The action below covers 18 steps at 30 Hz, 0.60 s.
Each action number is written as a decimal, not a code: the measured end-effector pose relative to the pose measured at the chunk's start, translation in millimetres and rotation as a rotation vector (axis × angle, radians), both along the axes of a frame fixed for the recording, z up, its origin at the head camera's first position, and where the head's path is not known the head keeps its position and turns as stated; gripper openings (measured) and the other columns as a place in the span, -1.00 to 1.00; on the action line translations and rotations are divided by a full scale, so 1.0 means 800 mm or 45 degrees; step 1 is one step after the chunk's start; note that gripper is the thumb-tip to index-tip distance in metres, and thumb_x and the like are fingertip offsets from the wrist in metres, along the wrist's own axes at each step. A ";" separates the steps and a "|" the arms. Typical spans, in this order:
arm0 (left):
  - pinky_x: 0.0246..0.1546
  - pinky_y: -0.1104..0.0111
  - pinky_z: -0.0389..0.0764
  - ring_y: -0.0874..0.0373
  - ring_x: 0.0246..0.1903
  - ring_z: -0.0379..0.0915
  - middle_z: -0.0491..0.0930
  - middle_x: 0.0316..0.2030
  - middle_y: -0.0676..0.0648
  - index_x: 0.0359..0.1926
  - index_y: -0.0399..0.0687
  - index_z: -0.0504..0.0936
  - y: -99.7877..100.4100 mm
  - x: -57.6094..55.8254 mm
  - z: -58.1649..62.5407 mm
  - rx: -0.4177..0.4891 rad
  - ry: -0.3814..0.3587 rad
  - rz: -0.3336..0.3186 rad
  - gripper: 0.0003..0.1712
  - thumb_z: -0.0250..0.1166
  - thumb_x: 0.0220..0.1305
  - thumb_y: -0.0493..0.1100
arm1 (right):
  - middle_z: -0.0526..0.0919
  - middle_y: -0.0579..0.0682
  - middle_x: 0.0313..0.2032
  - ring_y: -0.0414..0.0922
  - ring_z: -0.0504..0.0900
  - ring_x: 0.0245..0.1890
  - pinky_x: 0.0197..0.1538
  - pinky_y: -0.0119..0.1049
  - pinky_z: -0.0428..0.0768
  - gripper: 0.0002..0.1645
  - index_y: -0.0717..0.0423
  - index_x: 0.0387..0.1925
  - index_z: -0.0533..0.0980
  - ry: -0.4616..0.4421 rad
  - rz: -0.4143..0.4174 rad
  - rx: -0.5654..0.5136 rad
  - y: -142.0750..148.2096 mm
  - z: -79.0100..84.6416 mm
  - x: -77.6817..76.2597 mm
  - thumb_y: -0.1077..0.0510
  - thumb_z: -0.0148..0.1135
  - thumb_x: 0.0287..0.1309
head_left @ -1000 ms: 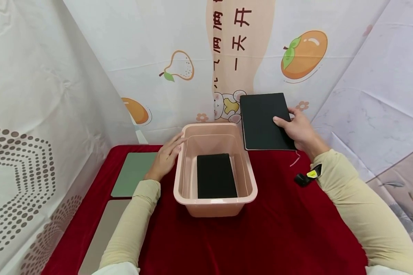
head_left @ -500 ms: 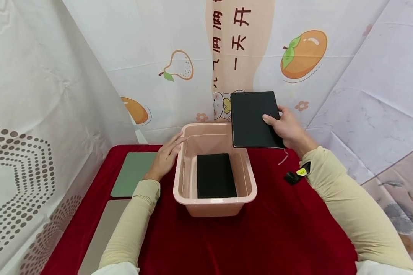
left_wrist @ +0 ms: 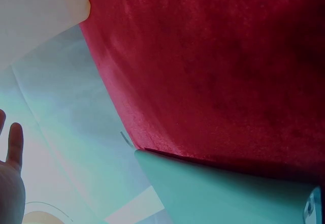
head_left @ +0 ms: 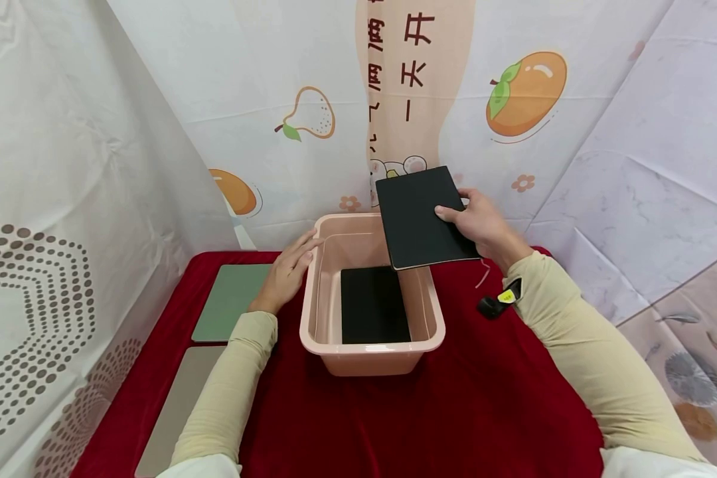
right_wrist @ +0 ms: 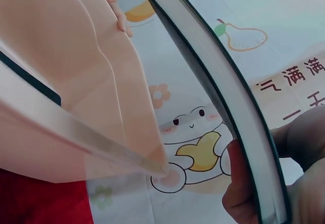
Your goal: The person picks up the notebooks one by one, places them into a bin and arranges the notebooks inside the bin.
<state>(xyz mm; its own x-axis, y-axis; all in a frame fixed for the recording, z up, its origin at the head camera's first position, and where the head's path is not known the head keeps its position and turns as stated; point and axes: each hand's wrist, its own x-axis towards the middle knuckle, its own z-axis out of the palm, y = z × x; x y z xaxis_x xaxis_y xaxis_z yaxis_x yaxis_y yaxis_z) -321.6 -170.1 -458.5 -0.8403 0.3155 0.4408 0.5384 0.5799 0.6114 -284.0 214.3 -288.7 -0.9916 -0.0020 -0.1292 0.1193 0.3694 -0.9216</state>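
A black notebook (head_left: 421, 219) with a thin ribbon hangs above the back right part of a pink plastic basin (head_left: 373, 368). My right hand (head_left: 484, 224) grips it by its right edge, thumb on the near cover; the right wrist view shows the white page block between the covers of this notebook (right_wrist: 228, 82). Flat on the basin floor lies another black notebook (head_left: 373, 305). My left hand (head_left: 287, 272) rests with straight fingers on the basin's left rim. In the left wrist view only part of that hand (left_wrist: 12, 178) shows.
To the left on the red cloth (head_left: 484, 392), a green notebook (head_left: 230, 302) and a grey-brown notebook (head_left: 182, 405) lie beside and partly under the left arm. A printed curtain (head_left: 245, 66) hangs behind the table.
My right hand has carried the black notebook leftward, from right of the basin to over its back right corner, and tilted it. My left hand stays on the rim.
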 end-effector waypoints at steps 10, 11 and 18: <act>0.52 -0.14 0.15 0.06 0.57 0.10 0.18 0.55 0.30 0.43 0.25 0.47 0.001 0.001 0.002 0.004 -0.006 -0.005 -0.49 -0.13 0.63 0.16 | 0.51 0.10 0.00 -0.29 0.69 -0.48 -0.30 -0.35 0.70 -0.10 0.06 0.62 -0.12 -0.005 0.016 -0.054 -0.024 0.000 -0.005 0.01 0.11 0.49; 0.52 -0.15 0.15 0.05 0.57 0.10 0.18 0.55 0.30 0.43 0.25 0.47 0.001 0.000 0.002 0.003 -0.005 -0.004 -0.49 -0.13 0.63 0.16 | 0.51 0.11 0.02 -0.29 0.70 -0.47 -0.30 -0.34 0.70 -0.10 0.05 0.62 -0.13 -0.005 0.020 -0.074 -0.027 0.000 -0.006 0.02 0.10 0.50; 0.52 -0.13 0.16 0.08 0.57 0.09 0.17 0.55 0.33 0.43 0.30 0.45 0.000 0.001 0.002 -0.008 -0.020 0.003 -0.48 -0.15 0.63 0.19 | 0.50 0.12 0.08 -0.28 0.71 -0.41 -0.26 -0.34 0.72 -0.05 -0.02 0.63 -0.26 -0.050 0.047 -0.168 -0.044 -0.001 -0.008 0.04 0.08 0.50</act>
<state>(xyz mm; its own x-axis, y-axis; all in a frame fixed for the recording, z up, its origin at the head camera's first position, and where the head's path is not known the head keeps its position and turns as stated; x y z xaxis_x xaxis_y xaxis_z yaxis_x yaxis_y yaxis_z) -320.6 -170.0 -457.1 -0.8479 0.3161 0.4256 0.5273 0.5853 0.6159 -290.0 179.2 -289.4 -0.9847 -0.0579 -0.1642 0.1449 0.2505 -0.9572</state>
